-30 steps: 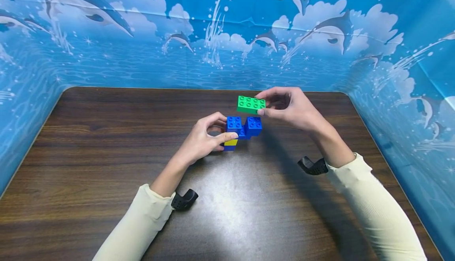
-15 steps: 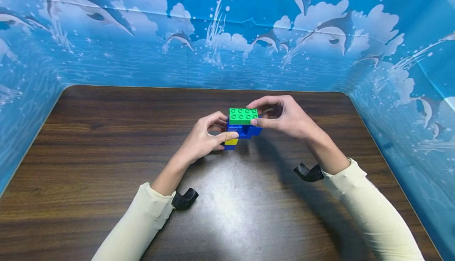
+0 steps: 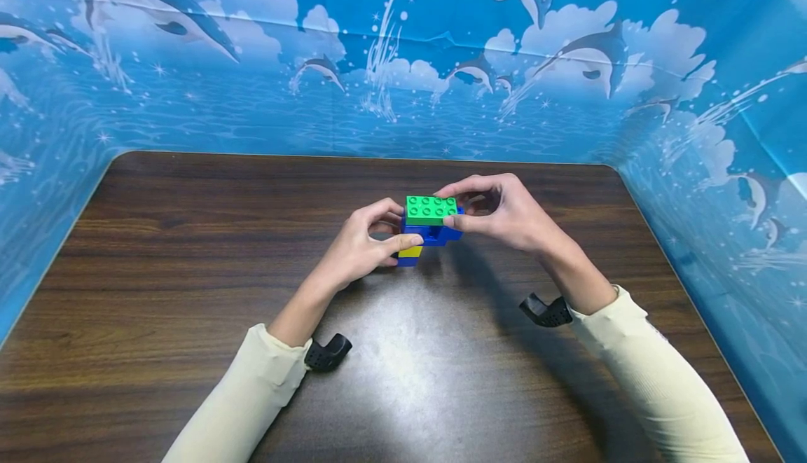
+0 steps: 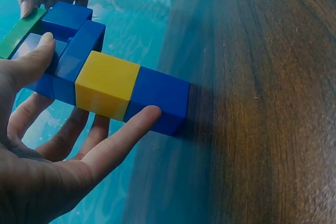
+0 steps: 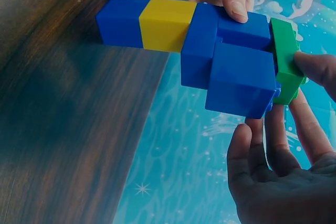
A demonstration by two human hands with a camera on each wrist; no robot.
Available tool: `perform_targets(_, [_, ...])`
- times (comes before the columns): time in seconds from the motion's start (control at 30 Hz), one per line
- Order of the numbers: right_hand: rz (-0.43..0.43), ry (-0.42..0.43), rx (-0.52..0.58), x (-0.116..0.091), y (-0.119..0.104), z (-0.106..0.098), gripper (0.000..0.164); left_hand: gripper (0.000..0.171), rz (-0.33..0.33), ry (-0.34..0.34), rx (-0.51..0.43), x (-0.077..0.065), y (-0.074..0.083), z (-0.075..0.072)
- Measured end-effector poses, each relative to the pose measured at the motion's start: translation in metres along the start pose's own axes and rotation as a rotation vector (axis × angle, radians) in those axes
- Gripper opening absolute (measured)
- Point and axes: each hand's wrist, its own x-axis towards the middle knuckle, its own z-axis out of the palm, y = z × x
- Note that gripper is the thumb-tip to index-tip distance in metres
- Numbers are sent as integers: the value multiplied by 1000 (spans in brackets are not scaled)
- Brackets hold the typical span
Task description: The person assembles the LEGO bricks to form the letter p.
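Observation:
A tower of toy building bricks stands on the table. Its lowest piece is a blue brick, with a yellow brick above it. Over these lies a wider blue brick bearing two blue bricks side by side. My left hand holds the tower from the left, its thumb on an upper blue brick. On top sits a green brick, pinched at its right end by my right hand. Studs show in a narrow gap between the green brick and the right upper blue brick.
The dark wooden table ends at a back edge shortly behind the tower. A blue dolphin-print cloth hangs behind it and along the sides. Each wrist wears a black band.
My right hand has moved left and down, bringing the green brick from above and behind the tower onto its top. The left hand has kept its hold.

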Motion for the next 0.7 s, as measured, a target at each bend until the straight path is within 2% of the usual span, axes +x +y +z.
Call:
perform_targets(0.4, [-21,-27,-48,6,-3,-2,33,36,-2,-2,1,-2,0,-2])
perform_targets(0.7, [-14,-55,-37,7,-4,-5,34,36,11,-4,10,0,-1,-1])
